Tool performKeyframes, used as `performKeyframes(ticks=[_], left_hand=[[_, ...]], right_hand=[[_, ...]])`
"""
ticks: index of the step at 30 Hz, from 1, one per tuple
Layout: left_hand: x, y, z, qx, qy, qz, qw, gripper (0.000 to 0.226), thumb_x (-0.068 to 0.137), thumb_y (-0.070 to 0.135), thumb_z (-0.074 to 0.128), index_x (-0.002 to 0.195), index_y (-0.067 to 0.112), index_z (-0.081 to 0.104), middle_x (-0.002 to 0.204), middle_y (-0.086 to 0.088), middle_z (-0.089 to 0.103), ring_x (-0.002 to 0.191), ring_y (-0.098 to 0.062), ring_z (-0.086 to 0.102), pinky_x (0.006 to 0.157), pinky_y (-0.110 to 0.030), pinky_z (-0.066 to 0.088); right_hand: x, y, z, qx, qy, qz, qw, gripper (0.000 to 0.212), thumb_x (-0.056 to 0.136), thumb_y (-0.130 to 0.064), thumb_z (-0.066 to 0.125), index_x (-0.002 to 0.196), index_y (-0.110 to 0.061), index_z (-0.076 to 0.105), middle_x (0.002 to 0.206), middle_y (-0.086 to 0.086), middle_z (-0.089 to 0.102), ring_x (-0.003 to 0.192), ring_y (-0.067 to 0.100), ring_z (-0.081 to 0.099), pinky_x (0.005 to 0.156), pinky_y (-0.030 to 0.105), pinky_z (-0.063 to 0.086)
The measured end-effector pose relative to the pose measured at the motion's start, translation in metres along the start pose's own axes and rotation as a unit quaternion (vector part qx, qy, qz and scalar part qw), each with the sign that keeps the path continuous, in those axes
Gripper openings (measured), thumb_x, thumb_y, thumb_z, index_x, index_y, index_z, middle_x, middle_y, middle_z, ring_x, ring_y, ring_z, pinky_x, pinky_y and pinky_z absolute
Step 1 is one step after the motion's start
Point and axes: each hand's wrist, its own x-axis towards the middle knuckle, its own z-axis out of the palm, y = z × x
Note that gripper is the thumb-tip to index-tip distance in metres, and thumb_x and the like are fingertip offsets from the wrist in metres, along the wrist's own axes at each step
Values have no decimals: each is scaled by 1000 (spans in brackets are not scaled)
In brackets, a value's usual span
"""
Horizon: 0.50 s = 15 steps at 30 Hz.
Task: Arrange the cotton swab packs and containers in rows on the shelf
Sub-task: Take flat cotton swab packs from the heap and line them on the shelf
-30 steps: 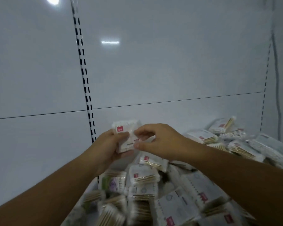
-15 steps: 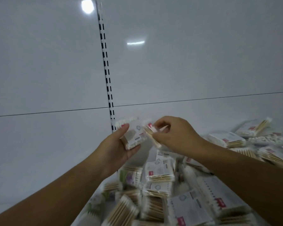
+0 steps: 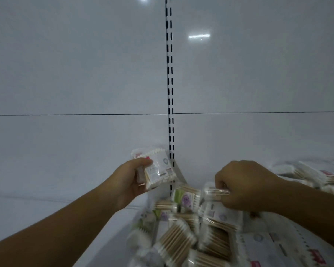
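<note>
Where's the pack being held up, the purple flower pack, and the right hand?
held-up pack [image 3: 159,170], head view, its clear front face.
purple flower pack [image 3: 186,199], head view, the flower print.
right hand [image 3: 245,186], head view, back of the hand.

White back panel [image 3: 66,54], black-slotted upright [image 3: 170,74]

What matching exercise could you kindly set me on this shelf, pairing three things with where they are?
Things: 1 left hand; 2 right hand; 3 purple-flowered green cotton swab pack.
Places: A lying in the pile between the hands; B holding a raised clear swab pack above the white shelf; C pinching a wooden-stick pack atop the pile.
Pairs: 1-B; 2-C; 3-A.
</note>
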Motion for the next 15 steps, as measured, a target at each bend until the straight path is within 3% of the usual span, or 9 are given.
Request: performKeyframes(ticks=[4,8,12,15], left_hand=[[-10,9,-37,-4,27,22,999,25,85,10,62,109,12,62,104,-14,73,90,-29,71,68,-39,61],[-38,12,-85,2,11,35,999,35,77,13,69,112,15,66,103,-12,74,89,-27,72,77,-42,59],[-80,20,-170,3,-1,35,999,39,72,21,73,111,23,70,114,-12,70,101,-27,69,81,-39,56],[-113,32,-255,-4,48,37,998,47,72,20,71,119,21,66,116,-14,69,101,-30,68,82,-39,54]], right_hand=[[13,-31,-29,195,140,32,970,18,77,-44,59,89,-34,66,82,-15,66,76,1,60,69,28,52],[48,-111,-44,247,261,-57,932,24,81,-50,57,96,-33,64,92,-20,60,85,-3,54,74,17,46],[97,-220,-32,276,222,-163,921,29,86,-49,61,106,-28,59,113,-15,45,102,-1,43,83,8,36],[135,-302,-24,369,147,-191,898,18,90,-40,58,106,-33,53,126,-21,34,108,1,48,91,21,44]])
